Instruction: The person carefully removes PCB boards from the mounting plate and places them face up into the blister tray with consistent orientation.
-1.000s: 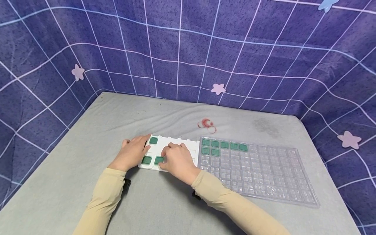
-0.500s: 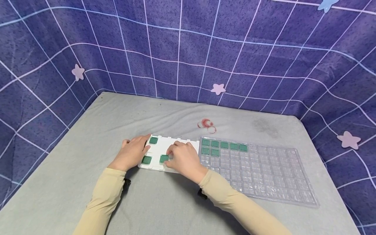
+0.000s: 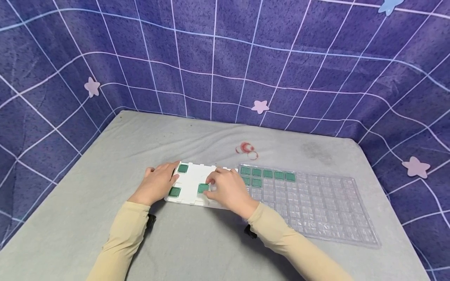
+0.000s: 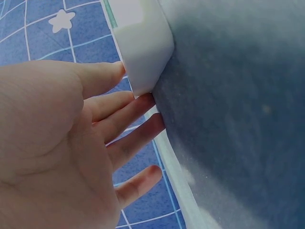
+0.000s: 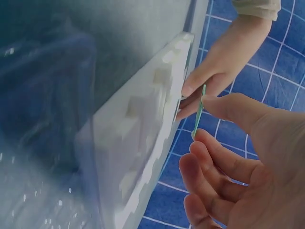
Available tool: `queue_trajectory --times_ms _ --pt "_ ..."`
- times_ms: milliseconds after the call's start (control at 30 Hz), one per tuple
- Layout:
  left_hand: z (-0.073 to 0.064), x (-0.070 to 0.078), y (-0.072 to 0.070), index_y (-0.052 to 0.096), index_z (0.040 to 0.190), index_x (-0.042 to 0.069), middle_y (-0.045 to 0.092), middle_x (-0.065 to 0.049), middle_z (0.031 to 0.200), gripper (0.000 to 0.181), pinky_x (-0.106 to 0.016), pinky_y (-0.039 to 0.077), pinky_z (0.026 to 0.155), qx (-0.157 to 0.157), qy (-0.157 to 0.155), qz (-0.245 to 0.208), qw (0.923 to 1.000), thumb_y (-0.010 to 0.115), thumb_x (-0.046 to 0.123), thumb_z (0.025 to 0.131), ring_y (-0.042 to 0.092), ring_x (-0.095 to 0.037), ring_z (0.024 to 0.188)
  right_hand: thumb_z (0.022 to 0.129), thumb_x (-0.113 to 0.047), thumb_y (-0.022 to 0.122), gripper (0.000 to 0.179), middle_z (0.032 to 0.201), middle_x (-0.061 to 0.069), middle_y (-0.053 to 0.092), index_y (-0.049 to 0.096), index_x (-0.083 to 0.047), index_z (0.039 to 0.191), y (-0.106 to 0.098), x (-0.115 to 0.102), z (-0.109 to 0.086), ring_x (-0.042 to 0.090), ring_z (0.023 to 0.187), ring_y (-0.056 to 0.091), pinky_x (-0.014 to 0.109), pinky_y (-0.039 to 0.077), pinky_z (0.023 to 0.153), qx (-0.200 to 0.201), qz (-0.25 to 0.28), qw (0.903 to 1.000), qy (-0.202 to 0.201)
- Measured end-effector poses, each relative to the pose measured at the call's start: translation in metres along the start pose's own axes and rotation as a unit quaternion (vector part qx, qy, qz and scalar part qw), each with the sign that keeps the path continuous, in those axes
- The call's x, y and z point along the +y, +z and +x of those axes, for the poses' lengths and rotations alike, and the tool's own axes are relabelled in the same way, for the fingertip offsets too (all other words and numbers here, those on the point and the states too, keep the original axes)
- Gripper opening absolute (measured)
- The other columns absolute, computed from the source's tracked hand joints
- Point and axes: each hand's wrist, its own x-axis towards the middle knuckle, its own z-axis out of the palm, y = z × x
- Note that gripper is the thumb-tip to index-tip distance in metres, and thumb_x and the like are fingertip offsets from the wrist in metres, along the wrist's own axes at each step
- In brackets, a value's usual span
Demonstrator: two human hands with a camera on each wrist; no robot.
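Note:
My right hand (image 3: 230,191) is over the white tray (image 3: 188,177), pinching a small green circuit board (image 3: 203,188) by its edges between thumb and index finger. In the right wrist view this circuit board (image 5: 199,112) appears edge-on, raised over the tray, with the other fingers curled loosely below. At the tray's left end, my left hand (image 3: 158,183) touches the short side with thumb and fingertips. The left wrist view shows the fingers (image 4: 136,143) fairly straight against the tray's corner. Two more green circuit boards, one at the far left corner (image 3: 183,168) and one nearer (image 3: 174,191), lie in the tray.
Directly right of the white tray lies a clear plastic tray (image 3: 325,207) with many small pockets. Several green circuit boards (image 3: 268,173) fill pockets along its far left rows. Grey cloth (image 3: 168,242) covers the table, and a purple gridded curtain (image 3: 197,58) surrounds its back and sides.
My right hand has moved right, drawing the pinched circuit board from the tray's near row toward the tray's middle. The left hand has stayed at the tray's left end.

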Motion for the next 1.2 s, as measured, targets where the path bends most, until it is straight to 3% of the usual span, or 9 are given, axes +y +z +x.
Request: queue_trajectory --times_ms 233,667,1000,1200 --pt "-0.001 -0.001 0.001 0.043 0.153 0.0 0.054 -0.021 0.149 0.052 -0.058 0.033 0.099 -0.004 -0.001 0.002 1.0 0.051 0.021 0.106 0.051 -0.04 0.137 0.082 -0.035 0.085 0.026 0.094 -0.002 0.073 0.078 -0.017 0.099 -0.007 0.014 -0.006 0.014 0.086 0.07 0.041 0.049 0.093 -0.001 0.024 0.9996 0.014" --pt "-0.001 -0.002 0.001 0.042 0.153 0.0 0.053 -0.022 0.15 0.052 -0.06 0.032 0.101 -0.003 -0.002 0.002 1.0 0.051 0.021 0.107 0.051 -0.041 0.137 0.079 -0.032 0.087 0.025 0.09 -0.001 0.072 0.078 -0.016 0.096 -0.014 0.047 -0.019 0.017 0.084 0.068 0.042 0.05 0.089 0.028 0.033 0.9986 0.03" --pt "0.001 -0.002 0.002 0.042 0.153 0.0 0.054 -0.021 0.149 0.052 -0.059 0.033 0.101 -0.004 -0.003 0.001 1.0 0.051 0.021 0.107 0.051 -0.04 0.137 0.079 -0.033 0.087 0.026 0.093 -0.005 0.071 0.078 -0.019 0.099 -0.026 0.08 -0.033 0.01 0.07 0.061 0.041 0.05 0.085 0.022 0.04 0.9959 0.078" --pt "0.002 -0.001 0.002 0.042 0.153 0.0 0.055 -0.021 0.149 0.052 -0.059 0.032 0.1 -0.004 -0.003 0.001 1.0 0.051 0.021 0.107 0.052 -0.04 0.137 0.08 -0.033 0.086 0.027 0.095 -0.003 0.071 0.078 -0.019 0.102 -0.033 0.104 -0.043 0.006 0.07 0.059 0.032 0.05 0.069 0.01 0.041 0.9937 0.104"
